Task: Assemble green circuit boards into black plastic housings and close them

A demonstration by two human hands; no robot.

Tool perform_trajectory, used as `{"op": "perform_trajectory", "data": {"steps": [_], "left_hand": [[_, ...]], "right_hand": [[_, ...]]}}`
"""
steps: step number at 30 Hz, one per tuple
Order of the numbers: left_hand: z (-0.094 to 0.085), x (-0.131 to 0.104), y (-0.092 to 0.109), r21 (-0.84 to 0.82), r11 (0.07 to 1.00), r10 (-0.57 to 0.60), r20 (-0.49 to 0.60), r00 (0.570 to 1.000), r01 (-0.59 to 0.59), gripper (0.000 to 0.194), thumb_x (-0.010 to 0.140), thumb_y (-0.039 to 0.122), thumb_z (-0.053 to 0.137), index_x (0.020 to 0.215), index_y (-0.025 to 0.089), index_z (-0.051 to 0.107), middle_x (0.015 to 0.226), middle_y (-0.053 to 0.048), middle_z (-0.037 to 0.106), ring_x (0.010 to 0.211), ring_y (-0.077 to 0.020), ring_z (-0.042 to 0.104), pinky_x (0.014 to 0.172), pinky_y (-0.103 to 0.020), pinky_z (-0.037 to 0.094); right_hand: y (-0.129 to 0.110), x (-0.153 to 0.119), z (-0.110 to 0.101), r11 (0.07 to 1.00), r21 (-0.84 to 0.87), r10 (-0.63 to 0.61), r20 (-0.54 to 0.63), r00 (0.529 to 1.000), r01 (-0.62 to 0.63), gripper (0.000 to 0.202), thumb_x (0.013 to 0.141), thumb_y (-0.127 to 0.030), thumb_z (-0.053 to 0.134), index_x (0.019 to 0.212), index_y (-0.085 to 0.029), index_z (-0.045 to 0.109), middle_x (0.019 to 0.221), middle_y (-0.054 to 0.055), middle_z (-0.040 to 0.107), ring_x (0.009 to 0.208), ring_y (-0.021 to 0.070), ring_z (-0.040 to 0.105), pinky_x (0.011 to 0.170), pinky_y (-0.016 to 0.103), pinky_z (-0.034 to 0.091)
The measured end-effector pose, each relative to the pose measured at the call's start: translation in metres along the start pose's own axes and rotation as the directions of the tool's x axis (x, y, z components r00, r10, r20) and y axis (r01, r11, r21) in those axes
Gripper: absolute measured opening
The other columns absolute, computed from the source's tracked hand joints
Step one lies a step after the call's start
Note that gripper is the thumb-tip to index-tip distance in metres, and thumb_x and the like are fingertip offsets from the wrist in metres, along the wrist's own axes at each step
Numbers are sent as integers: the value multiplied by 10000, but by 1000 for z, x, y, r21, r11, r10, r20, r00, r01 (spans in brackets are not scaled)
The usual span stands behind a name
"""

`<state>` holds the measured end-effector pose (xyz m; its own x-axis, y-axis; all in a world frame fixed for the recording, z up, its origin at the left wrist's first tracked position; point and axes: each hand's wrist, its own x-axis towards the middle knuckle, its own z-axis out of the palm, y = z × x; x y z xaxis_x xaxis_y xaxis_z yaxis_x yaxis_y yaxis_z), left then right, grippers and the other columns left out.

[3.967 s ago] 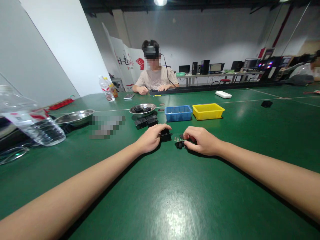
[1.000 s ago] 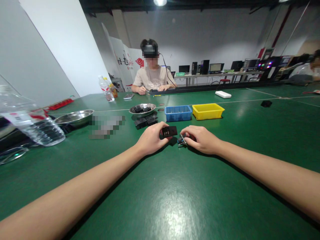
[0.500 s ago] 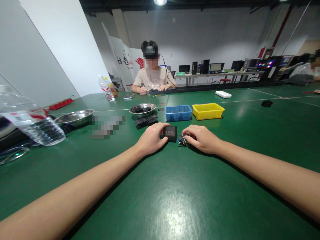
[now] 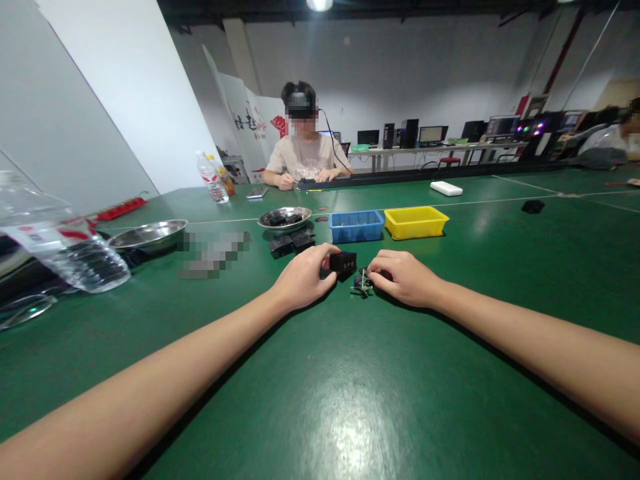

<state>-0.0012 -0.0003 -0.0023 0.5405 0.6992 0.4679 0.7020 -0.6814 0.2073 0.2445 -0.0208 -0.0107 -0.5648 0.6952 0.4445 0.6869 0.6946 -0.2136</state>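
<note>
Between the thumb and fingers of my left hand [image 4: 307,275] is a black plastic case [image 4: 343,263] with the letters "SPD" on its face. My right hand [image 4: 403,277] pinches a small circuit board [image 4: 363,281] with parts on it, just right of the case and a little nearer to me. Case and board appear apart. Beyond my left hand, several black cases [image 4: 291,243] sit on the green table [image 4: 320,373], in front of a metal dish [image 4: 284,228] that holds more black pieces.
Past my hands stand a blue divided bin [image 4: 356,230] and a yellow bin [image 4: 417,223]. To the left are a metal bowl [image 4: 150,239] and a large water bottle [image 4: 70,247]. A person [image 4: 310,150] works across the table. A black block [image 4: 533,207] lies far right.
The black case has turned in my left hand, so its lettered face is tilted and seen more narrowly. The circuit board has also turned in my right fingers. Both arms stay nearly in place.
</note>
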Motion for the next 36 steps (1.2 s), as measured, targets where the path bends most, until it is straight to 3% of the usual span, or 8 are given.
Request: {"op": "perform_trajectory", "data": {"steps": [8,17,21,24,30,36], "left_hand": [[0,1,0,-34,996,-87,34,996,88,265,807,225,603,1064,167,584,921,-72,671,837,-234,646,744,-356,506],[-1,2,2,2,994,-105,56,993,105,259,762,237,571,1010,166,591,909,-84,663,813,-248,615,725,-372,488],[0,2,1,28,994,-108,70,992,106,233,772,259,565,989,174,577,914,-83,648,835,-250,604,752,-380,497],[0,2,0,57,992,-115,86,990,111,227,783,273,557,988,177,566,924,-83,636,846,-251,599,766,-384,498],[0,1,-1,40,995,-96,96,991,93,303,794,280,547,1078,178,560,987,-91,636,905,-264,604,818,-408,499],[0,1,-3,5,999,-34,114,993,34,353,799,237,525,1149,189,527,1011,-84,621,910,-251,594,834,-411,498]], "right_hand": [[2,1,2,999,-12,31,10,999,-31,208,926,-132,537,947,-151,743,921,86,689,835,192,623,780,298,445],[1,2,1,986,-54,162,42,986,-159,206,906,-148,559,986,-173,747,973,90,699,909,226,642,814,322,458],[1,1,1,948,-133,290,1,957,-288,121,903,-222,587,910,-173,698,950,104,674,880,243,636,752,327,458],[4,1,2,918,-153,366,-36,930,-367,153,916,-258,574,976,-166,679,983,122,671,924,267,634,775,350,471],[4,0,1,978,-65,205,84,975,-200,327,947,-253,544,1228,-128,653,1158,154,623,1113,278,591,992,408,455],[0,0,0,980,-58,196,101,975,-191,273,911,-271,577,1135,-136,658,1124,147,606,1074,274,583,977,407,457]]}}
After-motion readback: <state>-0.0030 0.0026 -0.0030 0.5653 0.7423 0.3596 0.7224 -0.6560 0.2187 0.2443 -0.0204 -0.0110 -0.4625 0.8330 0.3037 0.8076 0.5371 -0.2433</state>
